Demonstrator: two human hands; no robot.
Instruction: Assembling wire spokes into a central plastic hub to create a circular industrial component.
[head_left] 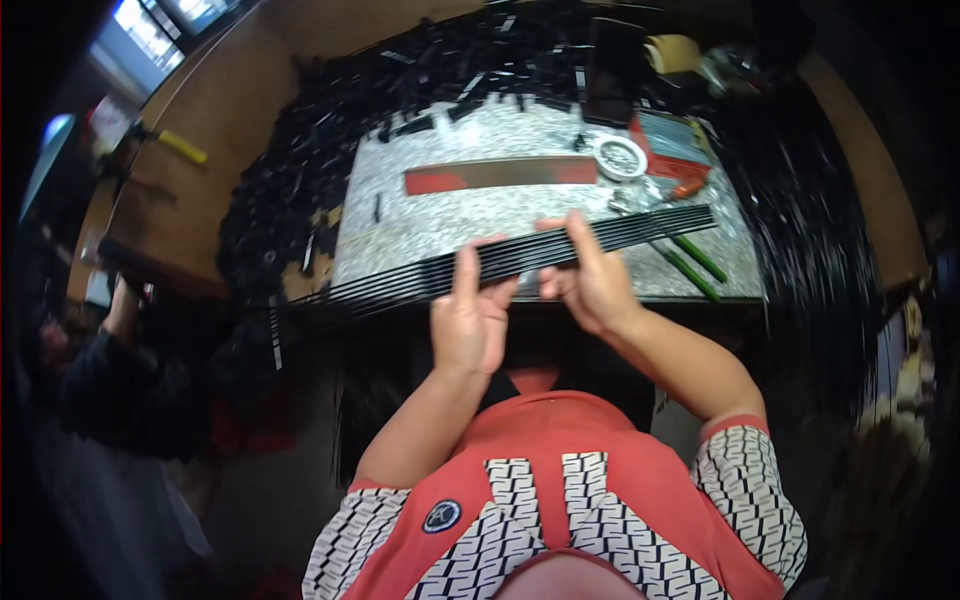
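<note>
A bundle of long, thin black rods lies across both my hands, held slantwise over the front of the worktop with its right end farther away. My left hand is closed around the middle of the bundle, thumb on top. To its right, my right hand grips the rods between thumb and fingers. The left ends of the rods fan slightly apart. Beyond the bundle a flat metal bar with red ends rests on the speckled worktop. Green-handled pliers lie under the bundle's right end.
Small black pieces are heaped along the left and back. A white ring, a red box and a yellow roll sit at the back right. Long black strips hang over the right side. Another person's arm shows far left.
</note>
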